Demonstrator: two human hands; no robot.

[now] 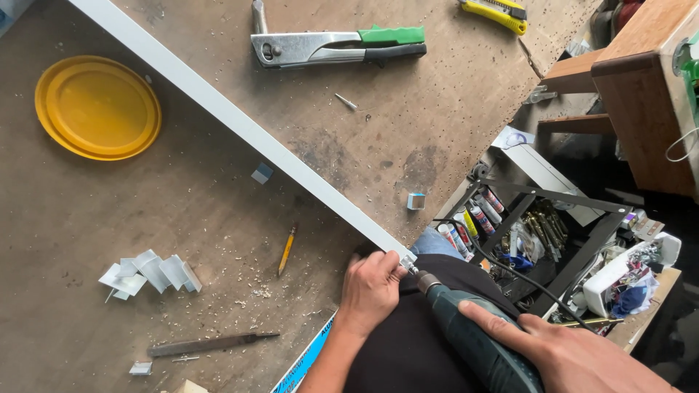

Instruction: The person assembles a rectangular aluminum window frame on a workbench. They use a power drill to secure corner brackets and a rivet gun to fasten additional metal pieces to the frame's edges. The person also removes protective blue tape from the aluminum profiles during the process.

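Observation:
A long white aluminium bar (240,127) lies diagonally across the brown workbench (408,124), from the top left down to the bench's near edge. My left hand (370,290) grips the bar's near end. My right hand (568,353) holds a dark green corded electric drill (473,335), its chuck and bit pressed against the end of the bar right beside my left fingers.
On the bench lie a yellow round lid (98,108), a green-handled rivet gun (338,45), a yellow utility knife (496,12), a pencil (287,249), a metal file (211,343), several small aluminium offcuts (151,274) and a loose rivet (346,102). A rack of cans and tools (539,233) stands to the right.

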